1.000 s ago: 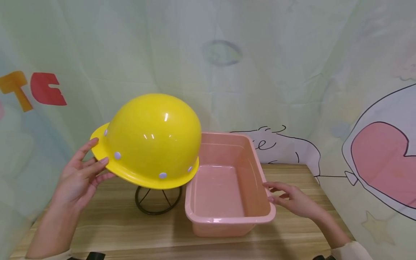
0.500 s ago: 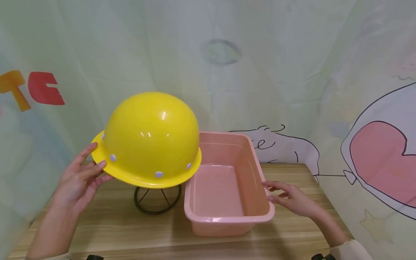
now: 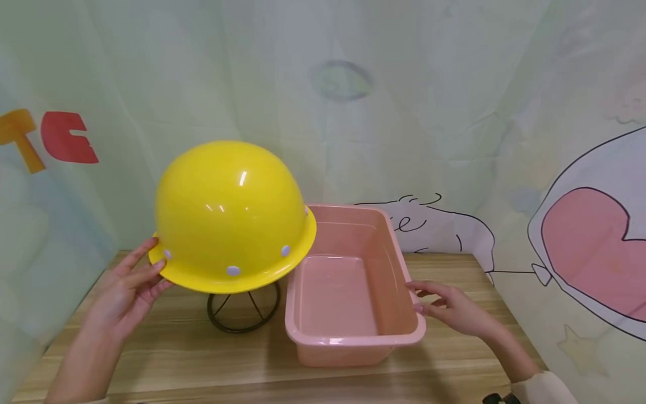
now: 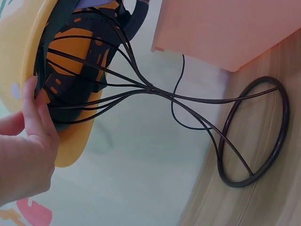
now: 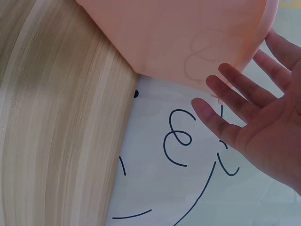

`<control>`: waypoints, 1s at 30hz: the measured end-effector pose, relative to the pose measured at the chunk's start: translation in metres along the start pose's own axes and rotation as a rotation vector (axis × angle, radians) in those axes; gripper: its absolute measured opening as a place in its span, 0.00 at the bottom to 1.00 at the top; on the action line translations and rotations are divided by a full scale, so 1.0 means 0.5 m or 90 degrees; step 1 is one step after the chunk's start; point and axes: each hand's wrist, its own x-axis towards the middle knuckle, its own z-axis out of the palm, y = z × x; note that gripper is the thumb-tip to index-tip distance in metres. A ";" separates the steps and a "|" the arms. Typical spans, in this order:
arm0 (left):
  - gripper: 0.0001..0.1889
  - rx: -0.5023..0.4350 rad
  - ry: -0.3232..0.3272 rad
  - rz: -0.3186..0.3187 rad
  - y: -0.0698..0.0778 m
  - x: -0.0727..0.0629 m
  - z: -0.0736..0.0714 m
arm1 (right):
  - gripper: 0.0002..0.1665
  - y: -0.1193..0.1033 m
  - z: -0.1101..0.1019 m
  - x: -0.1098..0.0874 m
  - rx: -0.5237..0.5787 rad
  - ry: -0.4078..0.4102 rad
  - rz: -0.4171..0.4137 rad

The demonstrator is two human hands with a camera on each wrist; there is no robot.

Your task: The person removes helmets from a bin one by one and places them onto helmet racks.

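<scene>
A yellow hard hat (image 3: 229, 207) with pale rivets sits over a dark wire stand (image 4: 150, 89). In the left wrist view the stand's rods fan up into the hat's black inner harness (image 4: 75, 89). My left hand (image 3: 123, 297) pinches the brim at the hat's left side, thumb above and fingers beneath. To the right stands a pink plastic basin (image 3: 355, 341) with nothing in it. My right hand (image 3: 456, 308) touches the basin's right rim with its fingertips. In the right wrist view, the fingers are spread and nearly straight.
The basin and the stand's round base (image 3: 242, 330) are side by side on a wood-grain table (image 3: 212, 370). A pale green printed cloth (image 3: 429, 112) hangs behind and at both sides. The hat's brim overlaps the basin's left rim in the head view.
The hard hat has turned on the stand, its front rivets shifting left and its right brim rising. My left hand has moved slightly down and right with the brim. The right hand stays at the basin.
</scene>
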 end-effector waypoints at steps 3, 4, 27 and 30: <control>0.21 -0.001 0.000 0.004 -0.001 -0.001 -0.004 | 0.26 -0.001 0.000 0.001 -0.002 0.000 -0.001; 0.22 0.002 0.002 0.006 -0.001 -0.001 -0.005 | 0.26 -0.001 0.000 0.001 -0.002 0.000 -0.001; 0.21 0.020 -0.010 0.011 0.008 -0.017 -0.001 | 0.26 -0.004 0.000 -0.003 -0.008 -0.005 0.000; 0.20 0.011 -0.029 0.008 0.012 -0.020 -0.003 | 0.26 -0.003 0.000 -0.003 -0.010 -0.004 -0.003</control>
